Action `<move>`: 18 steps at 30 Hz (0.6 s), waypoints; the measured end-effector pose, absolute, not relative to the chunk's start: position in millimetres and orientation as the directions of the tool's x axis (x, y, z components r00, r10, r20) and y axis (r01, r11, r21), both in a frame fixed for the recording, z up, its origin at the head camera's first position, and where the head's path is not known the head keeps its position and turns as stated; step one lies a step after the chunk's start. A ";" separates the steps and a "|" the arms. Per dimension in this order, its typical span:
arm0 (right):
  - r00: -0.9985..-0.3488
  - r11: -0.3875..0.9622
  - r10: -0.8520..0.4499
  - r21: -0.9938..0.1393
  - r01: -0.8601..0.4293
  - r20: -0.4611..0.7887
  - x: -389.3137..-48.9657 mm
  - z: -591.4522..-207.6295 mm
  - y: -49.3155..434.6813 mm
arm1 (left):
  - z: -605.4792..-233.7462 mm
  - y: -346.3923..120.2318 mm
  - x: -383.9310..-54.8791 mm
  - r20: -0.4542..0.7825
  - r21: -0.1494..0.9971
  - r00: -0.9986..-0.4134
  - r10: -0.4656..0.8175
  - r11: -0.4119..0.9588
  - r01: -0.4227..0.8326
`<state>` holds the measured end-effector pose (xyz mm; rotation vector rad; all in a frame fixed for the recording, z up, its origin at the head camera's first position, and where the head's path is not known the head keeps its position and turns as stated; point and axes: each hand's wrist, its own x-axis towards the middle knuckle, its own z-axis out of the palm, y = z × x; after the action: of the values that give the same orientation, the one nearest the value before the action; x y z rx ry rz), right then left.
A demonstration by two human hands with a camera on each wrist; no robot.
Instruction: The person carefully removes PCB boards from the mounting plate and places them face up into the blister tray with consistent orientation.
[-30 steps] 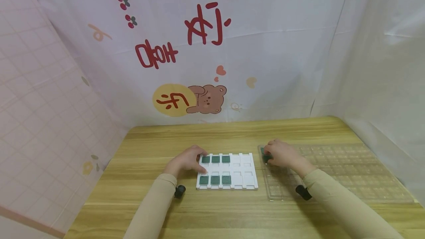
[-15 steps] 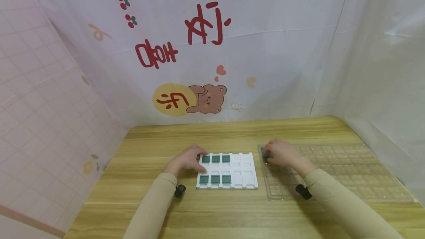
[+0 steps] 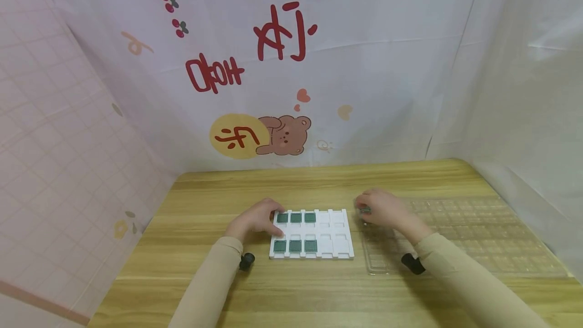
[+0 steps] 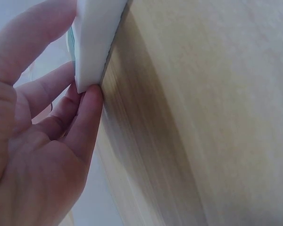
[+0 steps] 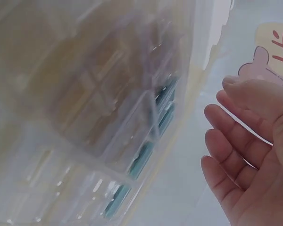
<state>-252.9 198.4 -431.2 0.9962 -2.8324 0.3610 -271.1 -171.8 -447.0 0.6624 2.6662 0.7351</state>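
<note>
My left hand (image 3: 257, 219) holds the left end of a white slotted tray (image 3: 325, 228), thumb on the near side and fingers at the far corner. In the left wrist view, fingertips press the edge of the white tray (image 4: 92, 52). Several small square green circuit boards (image 3: 295, 246) lie in its left slots, in two rows. My right hand (image 3: 382, 209) is over the far left corner of a clear plastic tray (image 3: 464, 221), with a green board (image 3: 365, 210) partly showing at its fingers. The right wrist view shows that hand (image 5: 254, 141) with loosely bent fingers, nothing between them, beside green pieces (image 5: 166, 120) in the clear tray.
The clear tray has many pockets and reaches to the right side of the wooden table (image 3: 319, 292). A printed cloth (image 3: 364, 65) hangs behind the table's far edge. Black wrist cameras (image 3: 246, 262) sit below both wrists.
My right hand has shifted slightly left and away over the clear tray's corner, covering more of the green boards there. The left hand and the white tray stay in place.
</note>
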 end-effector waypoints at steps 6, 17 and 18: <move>-0.767 0.735 -0.593 -0.226 -0.640 0.245 -249.1 -427.5 188.2 | -445.4 -171.5 -269.8 -0.162 0.540 -0.850 0.501 0.766 0.348; -0.742 0.715 -0.579 -0.228 -0.661 0.336 -250.3 -427.4 165.5 | -444.1 -170.8 -268.6 -0.161 0.549 -0.850 0.501 0.761 0.344; -0.739 0.712 -0.577 -0.229 -0.664 0.349 -250.5 -427.4 163.6 | -444.2 -170.7 -268.7 -0.160 0.551 -0.850 0.502 0.760 0.345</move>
<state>-250.5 163.6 -427.4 0.9856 -2.6675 0.4995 -268.7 -170.7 -444.2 0.6566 2.6594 0.7470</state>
